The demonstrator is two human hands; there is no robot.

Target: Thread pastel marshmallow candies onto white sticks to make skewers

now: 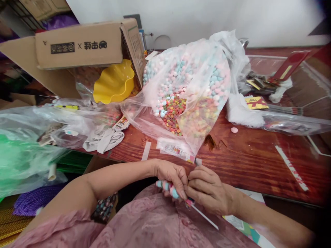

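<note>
My left hand (172, 175) is closed on a string of pastel pink and blue candy beads (168, 187), held just over my lap at the table's near edge. My right hand (208, 189) pinches a thin white stick or cord (205, 215) that runs out below it; the two hands touch fingertip to fingertip. On the red-brown wooden table (248, 162) beyond them lies a big clear plastic bag (188, 89) full of pastel candies and small multicoloured ring candies. A single pink candy (234, 130) lies loose on the wood.
A yellow wavy bowl (113, 82) sits under a tipped cardboard box (77, 44) at the back left. Clear and green plastic bags (28, 137) pile up at left. A clear tray (297, 89) with red cards and packets stands at right. Paper strips (292, 168) lie on the table.
</note>
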